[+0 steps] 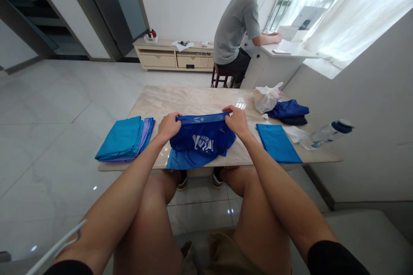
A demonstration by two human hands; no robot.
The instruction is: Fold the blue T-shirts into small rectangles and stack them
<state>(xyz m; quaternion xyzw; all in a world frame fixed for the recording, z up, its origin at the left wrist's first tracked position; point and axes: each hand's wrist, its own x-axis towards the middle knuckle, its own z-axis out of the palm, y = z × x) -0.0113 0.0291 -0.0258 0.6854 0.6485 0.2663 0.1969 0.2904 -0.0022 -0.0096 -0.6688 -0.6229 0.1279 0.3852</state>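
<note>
A royal-blue sports jersey (206, 139) with white lettering lies bunched across the middle of the table (155, 99), and its lighter blue part spreads toward the front edge. My left hand (169, 126) is closed on the left end of its top band. At the band's right end, my right hand (237, 120) grips the cloth between thumb and fingers. The band is stretched straight between both hands. Left of my left hand sits a stack of folded teal and purple cloths (121, 139). A flat folded blue cloth (279, 143) rests beyond my right forearm.
At the table's right are a white plastic bag (267, 98), dark blue folded clothes (288, 111) and a clear bottle (325, 134) with a dark lid. Behind the table, another person (237, 25) sits on a stool at a white desk (290, 51). A low cabinet (158, 58) lines the wall.
</note>
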